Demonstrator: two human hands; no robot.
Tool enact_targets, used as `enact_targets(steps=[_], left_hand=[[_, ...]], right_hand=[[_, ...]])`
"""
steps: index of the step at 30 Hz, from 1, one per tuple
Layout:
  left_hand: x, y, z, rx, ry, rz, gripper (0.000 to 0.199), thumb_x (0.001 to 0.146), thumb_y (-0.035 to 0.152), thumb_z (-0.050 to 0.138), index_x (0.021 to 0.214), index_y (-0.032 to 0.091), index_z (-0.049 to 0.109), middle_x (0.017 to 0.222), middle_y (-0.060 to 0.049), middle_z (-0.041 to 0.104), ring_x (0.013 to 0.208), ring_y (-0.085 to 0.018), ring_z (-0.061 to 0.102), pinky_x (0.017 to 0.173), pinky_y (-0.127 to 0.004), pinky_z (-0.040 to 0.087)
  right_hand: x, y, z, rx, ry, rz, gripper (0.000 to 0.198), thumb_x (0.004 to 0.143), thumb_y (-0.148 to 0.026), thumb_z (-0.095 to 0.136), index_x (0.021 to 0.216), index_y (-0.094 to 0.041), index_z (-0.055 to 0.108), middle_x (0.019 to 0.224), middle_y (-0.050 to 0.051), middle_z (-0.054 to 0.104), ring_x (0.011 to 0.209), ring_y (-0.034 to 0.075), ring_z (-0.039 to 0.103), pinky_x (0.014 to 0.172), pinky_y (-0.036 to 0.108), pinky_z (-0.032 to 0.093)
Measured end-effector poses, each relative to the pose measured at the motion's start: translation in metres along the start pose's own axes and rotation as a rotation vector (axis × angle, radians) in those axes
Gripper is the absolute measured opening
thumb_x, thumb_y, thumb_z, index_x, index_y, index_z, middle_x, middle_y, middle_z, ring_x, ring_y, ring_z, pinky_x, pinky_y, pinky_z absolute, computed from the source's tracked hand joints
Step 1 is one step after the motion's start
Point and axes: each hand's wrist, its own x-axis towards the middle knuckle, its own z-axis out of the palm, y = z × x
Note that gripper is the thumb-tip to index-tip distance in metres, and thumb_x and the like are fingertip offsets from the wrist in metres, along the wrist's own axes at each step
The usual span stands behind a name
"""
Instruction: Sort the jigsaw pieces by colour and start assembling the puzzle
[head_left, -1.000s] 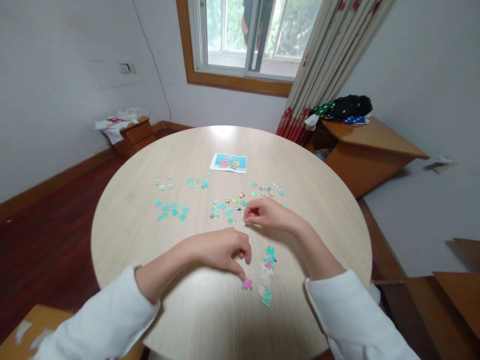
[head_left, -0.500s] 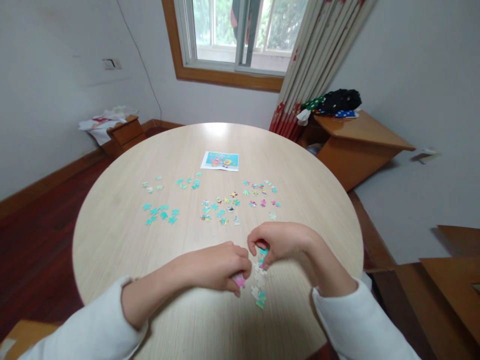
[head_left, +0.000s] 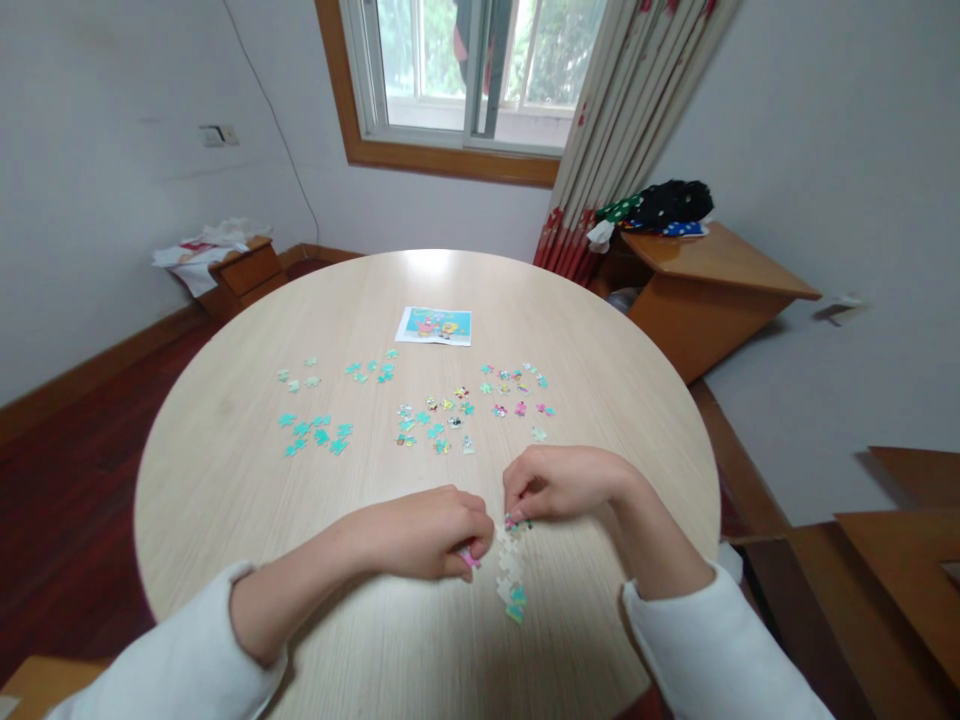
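Observation:
My left hand [head_left: 455, 533] is closed on a pink puzzle piece [head_left: 469, 559], low over the near part of the table. To its right, my right hand [head_left: 551, 485] pinches a pink and teal puzzle piece [head_left: 512, 521] between thumb and fingers. Just below those fingertips lies a loose column of puzzle pieces, whitish pieces [head_left: 508, 565] above and green-teal pieces [head_left: 515, 604] at the near end. Part of the upper end is hidden by my right hand.
The round table [head_left: 247, 540] bears sorted groups: teal pieces [head_left: 321, 437], pale pieces [head_left: 293, 385], mixed pieces [head_left: 435, 431] and pink ones [head_left: 520, 409]. A cartoon picture sheet [head_left: 435, 326] lies behind them. A wooden cabinet [head_left: 712, 290] with cloths stands at the right.
My right hand's fingers have closed and shifted slightly, with the piece turned under them. My left hand keeps its pink piece. The whole view has drifted a little.

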Motion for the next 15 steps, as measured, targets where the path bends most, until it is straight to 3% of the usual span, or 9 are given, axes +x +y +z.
enact_targets(steps=[3,5,7,11,13,15], left_hand=[[-0.001,0.000,-0.001,-0.029,0.008,0.010,0.015,0.075,0.013,0.061,0.071,0.019,0.047,0.075,0.001,0.053,0.074,-0.013,0.049,0.070,-0.024,0.039],[-0.001,0.000,-0.001,-0.041,0.008,0.006,0.015,0.075,0.014,0.061,0.071,0.019,0.047,0.075,0.001,0.052,0.073,-0.013,0.048,0.070,-0.024,0.038],[0.000,-0.001,-0.001,-0.050,0.006,-0.002,0.014,0.075,0.014,0.061,0.073,0.019,0.048,0.077,0.001,0.052,0.073,-0.013,0.048,0.070,-0.024,0.038],[0.000,-0.002,-0.001,-0.086,0.022,-0.019,0.010,0.074,0.011,0.059,0.076,0.018,0.052,0.078,0.000,0.054,0.074,-0.013,0.049,0.069,-0.024,0.038],[0.000,-0.002,-0.001,-0.117,0.046,-0.039,0.009,0.074,0.009,0.058,0.076,0.017,0.054,0.077,0.000,0.054,0.072,-0.012,0.049,0.067,-0.023,0.038],[0.000,-0.003,-0.002,-0.153,0.077,-0.067,0.007,0.075,0.009,0.057,0.074,0.016,0.056,0.074,0.001,0.054,0.068,-0.010,0.048,0.065,-0.023,0.038]], right_hand=[[-0.003,0.000,-0.004,0.113,0.061,-0.022,0.024,0.082,-0.029,0.053,0.076,-0.011,0.069,0.067,0.004,0.064,0.062,0.011,0.053,0.059,0.022,0.040],[-0.006,0.004,-0.010,0.240,0.185,0.003,0.028,0.081,-0.035,0.054,0.076,-0.011,0.068,0.064,0.004,0.063,0.060,0.011,0.054,0.056,0.023,0.041],[-0.008,0.013,-0.019,0.359,0.414,0.034,0.030,0.077,-0.040,0.059,0.079,-0.012,0.067,0.064,0.004,0.063,0.058,0.012,0.055,0.056,0.024,0.042],[-0.012,0.049,-0.035,0.408,1.109,0.191,0.029,0.074,-0.041,0.060,0.081,-0.013,0.065,0.073,0.006,0.065,0.063,0.014,0.056,0.059,0.027,0.043],[-0.013,0.069,-0.040,0.327,1.256,0.297,0.023,0.072,-0.034,0.060,0.080,-0.013,0.067,0.079,0.008,0.066,0.072,0.017,0.058,0.065,0.028,0.043],[-0.014,0.084,-0.041,0.312,1.265,0.364,0.023,0.071,-0.029,0.059,0.084,-0.012,0.067,0.076,0.007,0.066,0.071,0.017,0.057,0.066,0.028,0.042]])
